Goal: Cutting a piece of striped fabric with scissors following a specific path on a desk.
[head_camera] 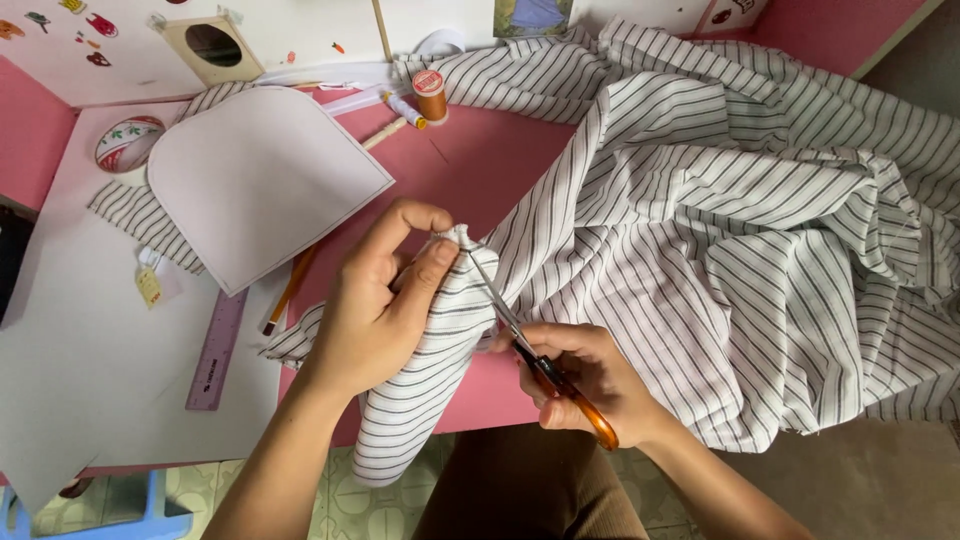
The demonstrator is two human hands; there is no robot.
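- Striped fabric (700, 250) is heaped over our pink table (470, 170), one fold bunched up at the front edge.
- Our left hand (375, 305) pinches that fold tight.
- Our right hand (585, 385) is clamped around orange-handled scissors (530, 350), blades at the fold.
- Blade tips sit close to our thumb, so a slip probably nicks it or cuts crooked.

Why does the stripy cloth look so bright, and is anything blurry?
In the head view, soft even light fills the scene, so the striped fabric looks bright with only gentle shadows in its folds; the left hand, the right hand and the scissors look sharp; no strong glare shows on the pink table.
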